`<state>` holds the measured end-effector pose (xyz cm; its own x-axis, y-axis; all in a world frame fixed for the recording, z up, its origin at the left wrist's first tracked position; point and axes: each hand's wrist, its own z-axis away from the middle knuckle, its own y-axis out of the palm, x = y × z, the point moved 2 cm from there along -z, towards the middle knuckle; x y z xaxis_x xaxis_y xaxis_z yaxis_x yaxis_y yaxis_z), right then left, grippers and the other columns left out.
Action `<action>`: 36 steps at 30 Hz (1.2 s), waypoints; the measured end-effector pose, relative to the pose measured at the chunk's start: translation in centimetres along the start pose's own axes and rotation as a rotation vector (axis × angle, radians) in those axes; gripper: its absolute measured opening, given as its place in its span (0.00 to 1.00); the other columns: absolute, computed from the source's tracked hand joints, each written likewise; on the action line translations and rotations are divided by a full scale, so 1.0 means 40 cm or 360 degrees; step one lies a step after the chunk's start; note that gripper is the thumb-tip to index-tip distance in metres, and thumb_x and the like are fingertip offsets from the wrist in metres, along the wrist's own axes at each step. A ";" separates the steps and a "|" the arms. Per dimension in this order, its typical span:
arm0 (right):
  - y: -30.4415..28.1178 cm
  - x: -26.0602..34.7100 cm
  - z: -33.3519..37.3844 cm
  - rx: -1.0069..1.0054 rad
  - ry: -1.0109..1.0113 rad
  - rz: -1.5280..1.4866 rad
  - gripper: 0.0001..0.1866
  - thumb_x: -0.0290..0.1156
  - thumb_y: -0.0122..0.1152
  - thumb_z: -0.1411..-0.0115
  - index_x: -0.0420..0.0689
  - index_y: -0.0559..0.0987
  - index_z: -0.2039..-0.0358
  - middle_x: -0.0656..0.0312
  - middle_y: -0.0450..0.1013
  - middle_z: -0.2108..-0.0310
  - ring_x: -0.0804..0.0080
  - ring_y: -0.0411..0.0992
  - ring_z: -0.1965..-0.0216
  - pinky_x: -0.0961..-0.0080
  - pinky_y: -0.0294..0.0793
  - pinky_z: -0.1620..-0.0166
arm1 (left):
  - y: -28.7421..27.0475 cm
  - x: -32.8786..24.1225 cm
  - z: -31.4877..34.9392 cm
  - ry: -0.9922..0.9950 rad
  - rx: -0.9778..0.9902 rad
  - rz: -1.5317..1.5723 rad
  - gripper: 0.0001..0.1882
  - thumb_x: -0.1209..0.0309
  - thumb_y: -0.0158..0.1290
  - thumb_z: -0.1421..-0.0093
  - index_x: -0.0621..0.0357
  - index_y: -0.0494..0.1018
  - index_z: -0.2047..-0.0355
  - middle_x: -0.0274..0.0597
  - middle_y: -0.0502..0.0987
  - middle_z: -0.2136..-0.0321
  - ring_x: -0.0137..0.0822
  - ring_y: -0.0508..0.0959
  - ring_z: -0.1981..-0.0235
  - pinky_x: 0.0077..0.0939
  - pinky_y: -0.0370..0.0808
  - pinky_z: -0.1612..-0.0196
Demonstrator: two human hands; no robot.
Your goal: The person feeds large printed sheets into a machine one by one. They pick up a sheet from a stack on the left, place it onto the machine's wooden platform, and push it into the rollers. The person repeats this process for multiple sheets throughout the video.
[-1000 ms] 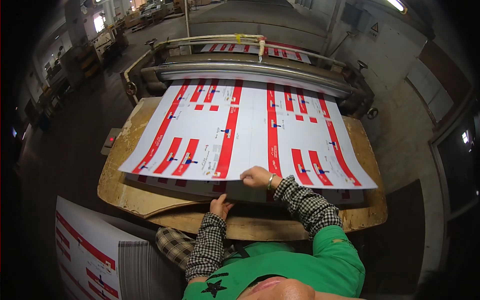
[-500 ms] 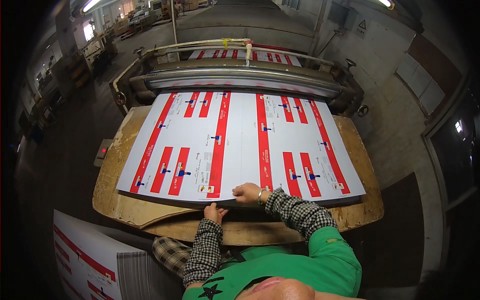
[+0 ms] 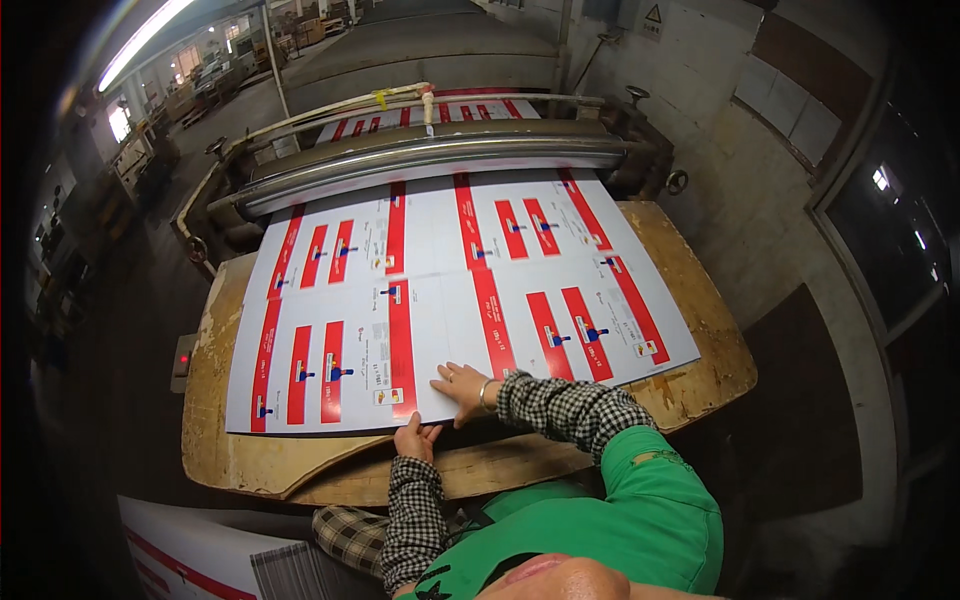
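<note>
A large white printed sheet [image 3: 440, 330] with red bars and small blue marks lies on a worn wooden table [image 3: 250, 465]. A second sheet of the same kind [image 3: 430, 215] lies beyond it, partly under the metal roller [image 3: 440, 155] of a machine. My right hand [image 3: 462, 388] lies flat with fingers spread on the near sheet, close to its front edge. My left hand [image 3: 415, 438] pinches that front edge from below, thumb on top. Both arms wear checked sleeves under a green vest.
The machine's rollers and frame [image 3: 400, 110] span the far side of the table, with more printed sheets [image 3: 440, 110] behind them. A stack of printed sheets [image 3: 190, 550] stands at lower left. A small box with a red light [image 3: 183, 357] sits on the table's left side. The floor drops off on both sides.
The view has swung, so the table now appears rotated. My right hand stays on the sheet's near edge; my left hand has come up to grip that edge.
</note>
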<state>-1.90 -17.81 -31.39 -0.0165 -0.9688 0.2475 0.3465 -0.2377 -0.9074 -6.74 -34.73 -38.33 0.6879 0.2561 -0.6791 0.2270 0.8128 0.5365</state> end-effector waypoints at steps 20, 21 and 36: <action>0.078 -0.072 -0.010 -0.0573 -0.0332 -0.0592 0.10 0.39 0.56 0.51 0.46 0.74 0.74 0.54 0.71 0.78 0.51 0.70 0.73 0.61 0.68 0.69 | -0.001 0.013 -0.018 -0.0051 -0.0084 0.0139 0.19 0.73 0.35 0.42 0.74 0.56 0.53 0.58 0.67 0.57 0.59 0.73 0.57 0.53 0.72 0.54; 0.068 -0.078 -0.026 -0.0476 -0.0299 -0.0586 0.10 0.39 0.56 0.52 0.46 0.74 0.74 0.54 0.72 0.78 0.51 0.71 0.72 0.61 0.69 0.69 | -0.003 0.010 -0.020 -0.0043 -0.0054 0.0144 0.19 0.71 0.36 0.41 0.74 0.57 0.53 0.58 0.68 0.57 0.58 0.73 0.57 0.52 0.72 0.54; 0.015 -0.028 -0.044 -0.0096 -0.0068 -0.0061 0.40 0.53 0.65 0.61 0.42 0.69 0.50 0.45 0.58 0.44 0.50 0.54 0.41 0.58 0.60 0.45 | -0.010 -0.013 0.015 -0.0127 0.0182 0.0063 0.11 0.75 0.53 0.47 0.66 0.69 0.64 0.46 0.76 0.66 0.38 0.77 0.65 0.31 0.77 0.62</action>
<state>-3.32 -17.00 -32.83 0.0117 -0.9552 0.2957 0.2895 -0.2798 -0.9154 -6.77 -35.51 -37.91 0.7496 0.2404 -0.6167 0.2726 0.7369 0.6186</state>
